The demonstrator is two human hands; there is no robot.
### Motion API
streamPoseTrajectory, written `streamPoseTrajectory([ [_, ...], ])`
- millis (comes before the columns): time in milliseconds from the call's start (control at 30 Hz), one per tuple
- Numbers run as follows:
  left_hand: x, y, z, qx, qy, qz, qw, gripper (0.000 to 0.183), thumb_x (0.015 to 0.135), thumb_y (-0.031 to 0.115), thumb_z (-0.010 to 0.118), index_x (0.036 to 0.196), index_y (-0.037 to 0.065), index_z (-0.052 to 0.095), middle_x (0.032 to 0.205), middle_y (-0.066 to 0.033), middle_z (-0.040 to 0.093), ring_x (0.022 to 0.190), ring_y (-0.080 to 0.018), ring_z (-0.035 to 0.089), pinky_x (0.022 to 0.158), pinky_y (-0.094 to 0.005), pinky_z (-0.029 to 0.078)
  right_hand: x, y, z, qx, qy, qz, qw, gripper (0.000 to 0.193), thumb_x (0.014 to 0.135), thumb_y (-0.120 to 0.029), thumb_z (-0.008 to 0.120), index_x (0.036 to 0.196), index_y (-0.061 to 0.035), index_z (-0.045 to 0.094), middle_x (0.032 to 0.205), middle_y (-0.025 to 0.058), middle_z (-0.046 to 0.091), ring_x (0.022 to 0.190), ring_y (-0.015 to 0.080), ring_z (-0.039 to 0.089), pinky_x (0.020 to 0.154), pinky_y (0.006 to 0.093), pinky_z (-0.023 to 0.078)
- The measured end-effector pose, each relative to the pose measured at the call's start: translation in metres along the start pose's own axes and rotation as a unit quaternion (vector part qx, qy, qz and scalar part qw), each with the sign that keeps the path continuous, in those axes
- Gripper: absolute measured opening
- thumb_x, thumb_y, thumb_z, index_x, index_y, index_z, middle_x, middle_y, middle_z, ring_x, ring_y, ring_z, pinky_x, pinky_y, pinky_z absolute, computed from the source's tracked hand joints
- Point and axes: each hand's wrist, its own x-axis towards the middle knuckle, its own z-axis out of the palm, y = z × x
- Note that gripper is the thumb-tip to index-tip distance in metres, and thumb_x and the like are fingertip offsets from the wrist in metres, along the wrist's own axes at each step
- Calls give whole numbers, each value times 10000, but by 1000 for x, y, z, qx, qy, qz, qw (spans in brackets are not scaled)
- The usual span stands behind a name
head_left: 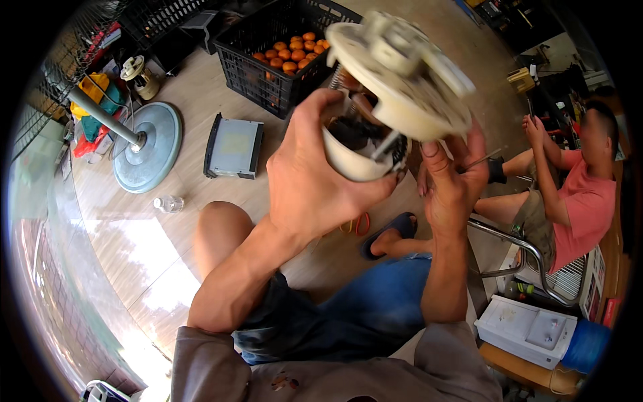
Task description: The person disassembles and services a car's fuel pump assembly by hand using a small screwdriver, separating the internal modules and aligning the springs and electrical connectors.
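Held up in front of me is a fuel pump module (365, 163) with an off-white cup, dark parts and wires inside, and a round top flange (395, 90) that is slightly blurred. My left hand (311, 171) is wrapped round the cup, its thumb along the lower side. The flange sits tilted above the cup, apart from it on the near side. My right hand (452, 177) is closed by the flange's lower right rim, thumb and fingertips at that edge. A thin metal rod (485, 157) sticks out to the right from between its fingers; its other end is hidden.
A black crate (251, 80) of oranges stands ahead. On the floor at left are a grey metal box (233, 146), a round stand base (151, 161), a clear bottle (169, 204) and another pump module (139, 79). A seated person (579, 194) is at right, near a metal-framed chair (529, 251).
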Motion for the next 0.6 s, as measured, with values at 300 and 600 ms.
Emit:
streamPoseTrajectory([
  [300,9,-2,-6,-242,84,-75,964,866,599,248,892,1238,-19,372,1037,-182,678,945,-230,679,840,-325,542,-16,33,31,18,-153,171,973,1117,587,-595,864,1396,8,384,1118,112,628,685,50,579,443,181,398],
  [600,11,2,-10,-378,113,-68,916,897,616,240,902,1230,-61,321,1101,-204,653,989,-209,654,880,-326,524,-42,65,24,293,-139,321,890,809,682,-630,778,1252,-133,492,874,-18,587,429,57,362,369,195,292],
])
